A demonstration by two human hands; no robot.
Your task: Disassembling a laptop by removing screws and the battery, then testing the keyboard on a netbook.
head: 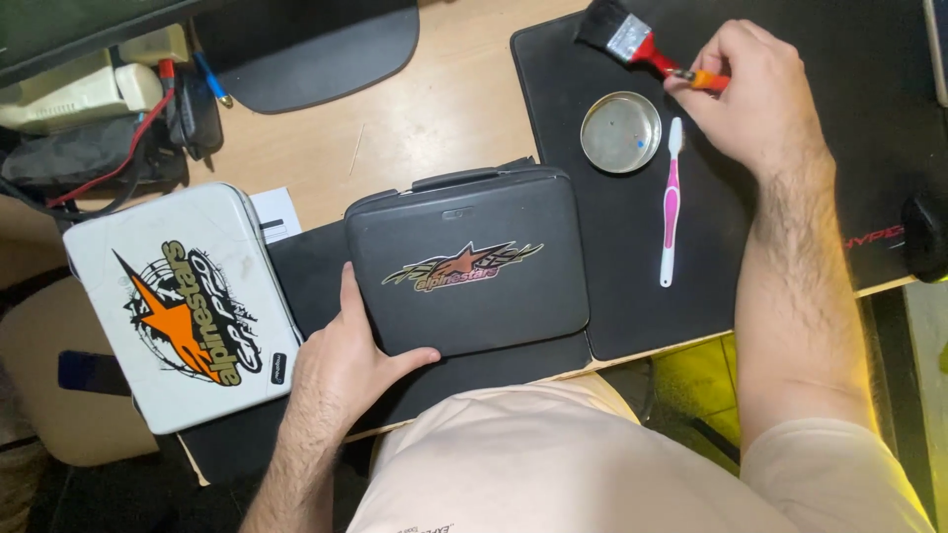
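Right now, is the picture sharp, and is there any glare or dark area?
Head view: mostly sharp; soft glare on the round metal dish and white plastic case; right hand and flat black-bristled paintbrush slightly blurred; corners dark.

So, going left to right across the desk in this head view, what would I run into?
White case with an orange star → left hand resting on the black case → round metal dish → pink-and-white toothbrush → right hand, holding a red-handled paintbrush.
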